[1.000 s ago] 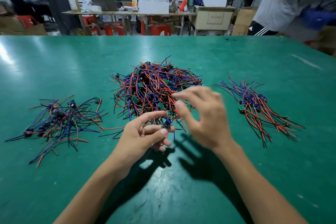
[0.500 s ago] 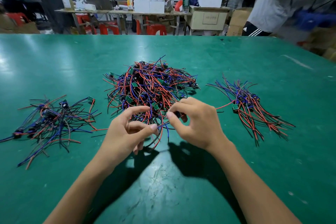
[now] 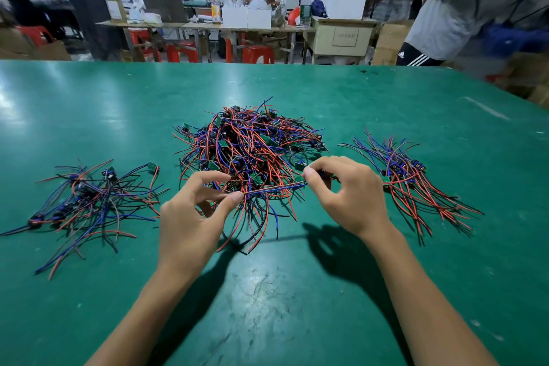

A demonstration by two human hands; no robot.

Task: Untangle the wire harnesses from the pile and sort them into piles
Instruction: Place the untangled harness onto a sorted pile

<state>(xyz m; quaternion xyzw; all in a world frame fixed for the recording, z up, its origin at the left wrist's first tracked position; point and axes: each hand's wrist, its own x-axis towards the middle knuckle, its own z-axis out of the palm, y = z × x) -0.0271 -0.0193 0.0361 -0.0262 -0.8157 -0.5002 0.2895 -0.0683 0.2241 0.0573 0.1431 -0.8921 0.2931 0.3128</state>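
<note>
A tangled pile of red, blue and black wire harnesses [image 3: 249,145] lies mid-table. One harness [image 3: 274,187] is stretched level between my hands, just above the pile's near edge. My left hand [image 3: 193,217] pinches its wire ends between thumb and forefinger. My right hand [image 3: 341,193] pinches the other end, where the small component sits, partly hidden by my fingers. A sorted pile with mostly blue and black wires [image 3: 89,202] lies to the left. Another sorted pile with red and blue wires [image 3: 413,184] lies to the right.
The green table [image 3: 267,306] stretches wide around the piles, bare near me and behind them. A person in a grey shirt [image 3: 463,3] stands at the far right edge. Other tables, red stools and people fill the background.
My hands have drawn apart, pulling one harness taut between them. A second ago my right hand was open above the pile; now it pinches the harness end.
</note>
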